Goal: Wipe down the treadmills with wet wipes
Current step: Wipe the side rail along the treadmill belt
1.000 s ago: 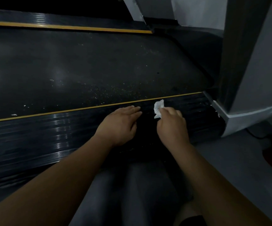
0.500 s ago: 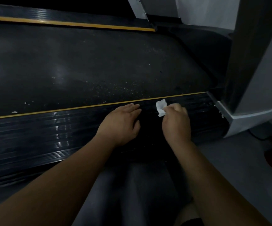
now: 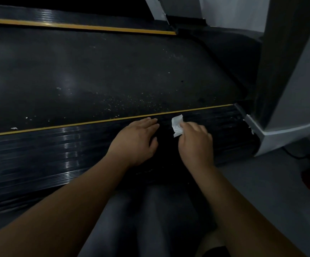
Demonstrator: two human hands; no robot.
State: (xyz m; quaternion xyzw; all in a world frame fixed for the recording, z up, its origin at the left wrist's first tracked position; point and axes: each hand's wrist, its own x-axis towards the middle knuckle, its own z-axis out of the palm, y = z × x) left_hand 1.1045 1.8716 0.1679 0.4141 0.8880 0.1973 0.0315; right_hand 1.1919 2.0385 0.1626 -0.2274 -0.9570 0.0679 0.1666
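Dim gym floor [image 3: 261, 182] lies beside a ribbed black treadmill side rail [image 3: 39, 151], which runs left to right across the view with a yellow stripe [image 3: 76, 125] along the belt [image 3: 113, 76]. The right hand [image 3: 196, 143] pinches a crumpled wet wipe [image 3: 176, 125] against the rail, near its end by the grey upright [image 3: 289, 71]. The left hand [image 3: 135, 141] rests flat just beside it, fingers straight. Most of the rail's length lies leftward, so strokes likely follow that axis.
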